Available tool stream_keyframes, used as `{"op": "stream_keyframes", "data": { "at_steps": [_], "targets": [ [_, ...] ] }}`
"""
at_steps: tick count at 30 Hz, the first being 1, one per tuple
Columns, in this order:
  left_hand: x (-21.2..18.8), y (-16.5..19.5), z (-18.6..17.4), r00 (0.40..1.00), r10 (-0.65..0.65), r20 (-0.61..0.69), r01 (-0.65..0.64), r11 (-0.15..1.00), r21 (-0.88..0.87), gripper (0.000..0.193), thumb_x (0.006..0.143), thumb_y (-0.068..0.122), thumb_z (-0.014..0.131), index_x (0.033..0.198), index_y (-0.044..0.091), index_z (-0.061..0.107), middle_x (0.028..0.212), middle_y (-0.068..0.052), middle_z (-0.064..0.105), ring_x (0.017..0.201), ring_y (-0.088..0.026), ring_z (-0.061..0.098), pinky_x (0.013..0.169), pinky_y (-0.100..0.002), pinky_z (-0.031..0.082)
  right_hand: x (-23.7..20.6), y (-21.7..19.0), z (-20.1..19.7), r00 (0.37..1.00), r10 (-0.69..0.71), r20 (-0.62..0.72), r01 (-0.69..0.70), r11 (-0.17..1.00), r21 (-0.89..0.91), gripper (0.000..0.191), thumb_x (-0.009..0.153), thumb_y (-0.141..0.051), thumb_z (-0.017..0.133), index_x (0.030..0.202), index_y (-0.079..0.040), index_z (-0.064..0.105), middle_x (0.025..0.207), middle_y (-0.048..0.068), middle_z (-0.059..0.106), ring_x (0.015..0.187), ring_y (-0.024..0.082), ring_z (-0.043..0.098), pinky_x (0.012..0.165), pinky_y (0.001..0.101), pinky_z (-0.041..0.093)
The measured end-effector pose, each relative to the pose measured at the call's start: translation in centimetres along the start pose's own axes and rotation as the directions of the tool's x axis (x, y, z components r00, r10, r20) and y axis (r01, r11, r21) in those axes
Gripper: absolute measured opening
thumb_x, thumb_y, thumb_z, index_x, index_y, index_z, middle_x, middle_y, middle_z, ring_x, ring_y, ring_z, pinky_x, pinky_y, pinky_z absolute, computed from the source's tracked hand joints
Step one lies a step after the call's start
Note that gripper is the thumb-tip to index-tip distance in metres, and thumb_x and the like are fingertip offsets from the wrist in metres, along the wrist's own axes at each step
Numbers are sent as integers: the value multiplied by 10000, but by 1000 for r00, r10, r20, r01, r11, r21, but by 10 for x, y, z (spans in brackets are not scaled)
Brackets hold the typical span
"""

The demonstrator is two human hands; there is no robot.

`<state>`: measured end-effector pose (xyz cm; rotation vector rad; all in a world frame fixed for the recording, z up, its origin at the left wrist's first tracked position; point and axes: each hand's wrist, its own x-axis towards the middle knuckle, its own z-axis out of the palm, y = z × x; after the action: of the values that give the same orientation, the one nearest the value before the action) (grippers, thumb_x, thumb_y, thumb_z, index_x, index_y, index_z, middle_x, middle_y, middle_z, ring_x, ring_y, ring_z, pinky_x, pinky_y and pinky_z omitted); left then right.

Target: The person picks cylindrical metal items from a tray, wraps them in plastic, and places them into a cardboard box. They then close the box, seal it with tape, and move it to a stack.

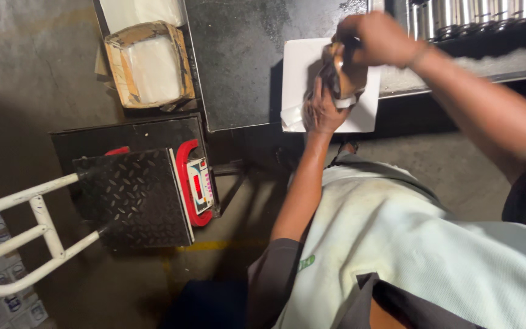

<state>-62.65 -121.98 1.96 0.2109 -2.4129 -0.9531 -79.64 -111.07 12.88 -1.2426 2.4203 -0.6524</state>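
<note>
Both hands, left (322, 111) and right (377, 38), grip a brown object (343, 76) over the white sheet's (298, 67) table-edge overhang.

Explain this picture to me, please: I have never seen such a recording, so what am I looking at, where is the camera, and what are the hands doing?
There is no machine here: a person works with two bare hands, and the single camera sits on their head, looking down past their pale apron.

The left hand and the right hand together hold a small brown object with a white strip; what it is I cannot tell. Both grips are closed on it, above a white rectangular sheet lying on the dark metal workbench.

At the bench's far edge runs a row of shiny metal cylinders. On the floor to the left stand a black checker-plate platform scale with a red-framed display, a white tubular handle and a worn cardboard box with white contents.
</note>
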Motion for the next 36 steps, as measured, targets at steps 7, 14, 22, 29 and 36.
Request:
{"op": "stream_keyframes", "data": {
  "at_steps": [7,14,22,29,36],
  "targets": [
    [-9,3,7,975,-170,-142,163,985,-58,623,687,436,897,1033,-5,626,753,-135,657,666,-366,694,656,-448,590,93,30,31,868,375,327,-347,927,-143,296,933,-285,722,1096,-38,712,1060,172,736,1006,317,696,866,445,541],
    [6,9,-9,967,-156,-201,125,979,-161,455,737,338,850,1002,43,626,911,-125,655,807,-347,700,691,-403,597,106,19,40,834,474,282,-329,838,-435,413,829,-367,791,1133,-91,749,1139,195,716,1076,357,680,908,542,517],
    [9,10,-9,978,-105,-181,59,969,-241,450,763,305,852,1047,24,645,944,-134,681,798,-340,713,729,-404,605,98,-2,-26,986,90,-143,1,842,539,636,1010,-617,634,1301,-52,641,1248,161,681,1161,267,665,1035,444,549],
    [8,-3,-22,835,-507,214,540,830,-141,791,599,518,973,890,-82,547,831,-162,649,746,-291,681,684,-404,582,107,-24,26,912,179,368,-256,952,170,652,933,-678,553,1158,-80,683,1103,153,720,1031,295,697,909,472,553],
    [-98,7,-67,875,-359,324,451,848,-277,314,889,140,674,1176,12,665,1138,-181,693,1060,-324,695,932,-456,556,77,-19,85,949,314,-3,-311,939,-146,619,863,-669,551,988,-84,714,936,177,751,871,355,727,763,489,570]
  ]
}}
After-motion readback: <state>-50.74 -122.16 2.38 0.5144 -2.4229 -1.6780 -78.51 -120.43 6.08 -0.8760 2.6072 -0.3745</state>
